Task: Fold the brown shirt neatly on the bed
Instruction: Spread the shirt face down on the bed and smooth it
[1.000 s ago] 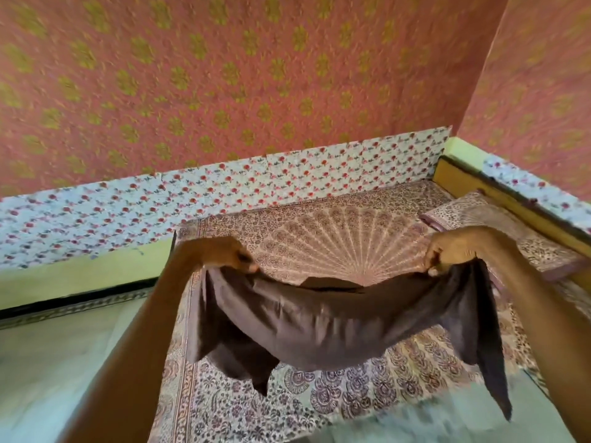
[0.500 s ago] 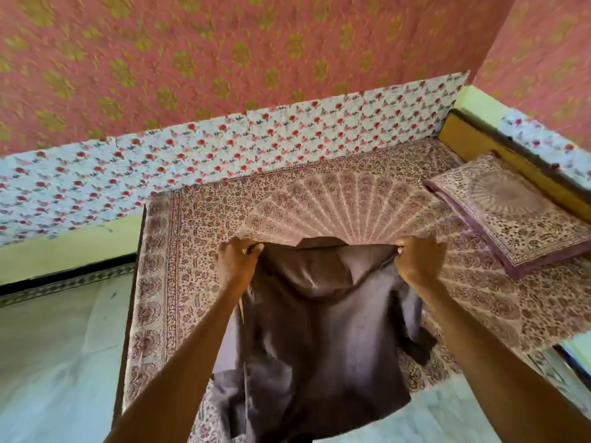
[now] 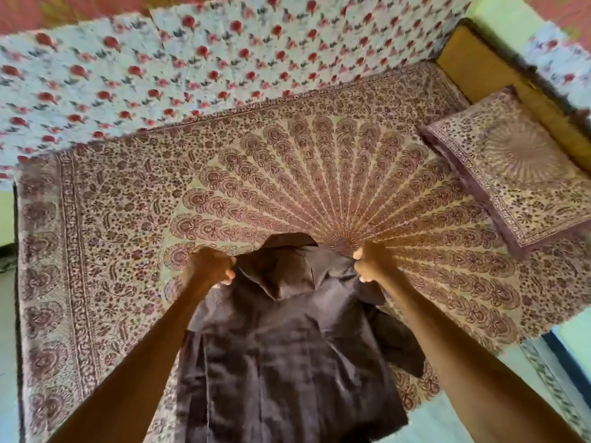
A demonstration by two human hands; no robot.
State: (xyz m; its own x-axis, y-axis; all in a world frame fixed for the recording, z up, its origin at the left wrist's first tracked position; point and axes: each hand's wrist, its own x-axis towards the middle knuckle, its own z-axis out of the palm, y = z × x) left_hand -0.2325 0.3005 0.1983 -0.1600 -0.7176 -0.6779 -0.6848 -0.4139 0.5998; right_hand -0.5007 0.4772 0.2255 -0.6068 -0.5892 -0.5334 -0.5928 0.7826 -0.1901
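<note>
The brown shirt (image 3: 287, 356) lies lengthwise on the bed (image 3: 105, 219), collar away from me and hem hanging over the near edge. My left hand (image 3: 211, 265) grips its left shoulder. At the other shoulder, my right hand (image 3: 372, 262) holds the cloth in curled fingers. Both fists sit low against the patterned bedsheet, either side of the collar. One sleeve bunches out to the right below my right forearm; the left sleeve is hidden under my left arm.
A matching patterned pillow (image 3: 518, 164) lies at the right end of the bed. A flowered wall panel (image 3: 198, 65) runs along the far side, a yellow headboard (image 3: 499, 78) at the right. Pale floor (image 3: 454, 426) shows below the near edge.
The shirt went from held up and stretched wide in the air to lowered onto the bed. Both hands came down and closer together, still gripping the shoulders.
</note>
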